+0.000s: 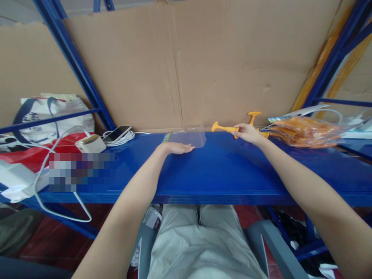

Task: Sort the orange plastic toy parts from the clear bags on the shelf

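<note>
My left hand (pixel 178 148) lies low over the blue shelf, its fingers stretched out to the right. Against it is a clear plastic bag (pixel 192 138) with a coloured strip at its left end; the hand hides part of the bag. My right hand (pixel 247 133) pinches an orange plastic T-ended piece (pixel 223 128), which points left. Another orange T-ended piece (pixel 254 114) stands up just behind that hand, its lower part hidden, so I cannot tell whether the hand touches it. To the right lies a clear bag full of orange pieces (pixel 305 131).
Cardboard (pixel 226 66) walls the back of the blue metal shelf (pixel 215 174). On the left are a phone (pixel 117 133) with a coiled white cable (pixel 123 140), a white power bank (pixel 90 143), a red bag (pixel 69 140) and a cloth tote (pixel 58 116). Blue uprights (pixel 78 69) stand either side.
</note>
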`<control>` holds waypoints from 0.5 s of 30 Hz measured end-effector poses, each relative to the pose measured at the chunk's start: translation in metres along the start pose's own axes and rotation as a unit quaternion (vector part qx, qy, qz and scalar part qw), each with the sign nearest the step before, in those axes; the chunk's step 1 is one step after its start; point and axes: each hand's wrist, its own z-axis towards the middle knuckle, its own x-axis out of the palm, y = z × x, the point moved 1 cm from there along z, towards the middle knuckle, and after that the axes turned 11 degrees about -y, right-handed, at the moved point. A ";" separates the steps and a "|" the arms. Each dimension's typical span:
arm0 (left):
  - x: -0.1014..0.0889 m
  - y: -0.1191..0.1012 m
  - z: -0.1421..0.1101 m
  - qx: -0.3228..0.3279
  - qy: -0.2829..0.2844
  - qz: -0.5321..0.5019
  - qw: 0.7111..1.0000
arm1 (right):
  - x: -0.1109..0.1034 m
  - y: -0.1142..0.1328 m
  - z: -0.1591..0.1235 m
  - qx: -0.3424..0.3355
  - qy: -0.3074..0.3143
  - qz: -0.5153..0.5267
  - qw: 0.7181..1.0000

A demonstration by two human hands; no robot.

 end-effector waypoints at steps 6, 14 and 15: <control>0.001 -0.004 0.000 -0.005 -0.021 -0.057 0.998 | 0.010 0.008 -0.006 -0.030 0.033 0.064 0.997; 0.009 0.006 0.009 -0.004 -0.086 -0.106 0.991 | 0.004 -0.007 0.000 -0.083 0.060 -0.069 0.992; 0.010 0.007 0.011 -0.003 -0.094 -0.108 0.990 | 0.004 -0.008 0.000 -0.083 0.064 -0.072 0.992</control>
